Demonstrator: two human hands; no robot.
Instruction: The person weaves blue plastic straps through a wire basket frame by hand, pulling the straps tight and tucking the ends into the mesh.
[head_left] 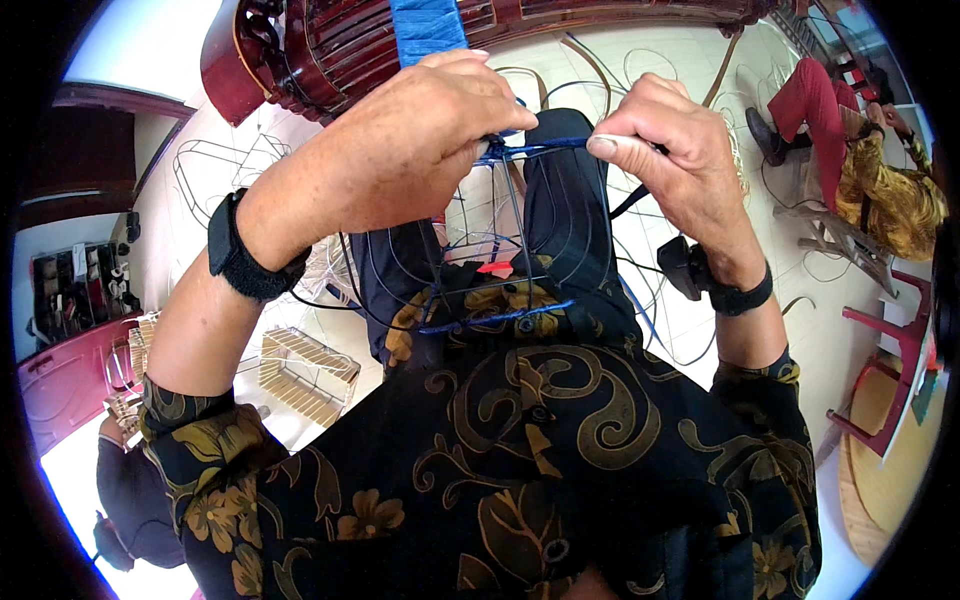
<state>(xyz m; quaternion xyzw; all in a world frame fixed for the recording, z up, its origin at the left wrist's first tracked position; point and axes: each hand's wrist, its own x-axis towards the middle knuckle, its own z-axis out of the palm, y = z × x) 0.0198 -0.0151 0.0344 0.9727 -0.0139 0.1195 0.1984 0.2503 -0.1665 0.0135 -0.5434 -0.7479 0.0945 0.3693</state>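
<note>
A black wire basket frame (520, 208) stands in my lap between my thighs. Its near edge (497, 318) is wrapped in blue strip, and a small red piece (494, 268) shows inside it. My left hand (425, 140) is closed on the frame's far edge, its palm hiding part of the wire. Stretched sideways from there, a dark blue strip (555, 145) runs to my right hand (672, 150), which pinches it between thumb and curled fingers. Both my wrists carry black straps.
Ahead is a dark red wooden bench (330, 50) with a blue band (428, 30) over it. Loose wires and strips lie on the pale floor. A partly wrapped frame (308, 375) sits at left. Another person (880, 185) sits at right, near a red stool (890, 370); another is at lower left.
</note>
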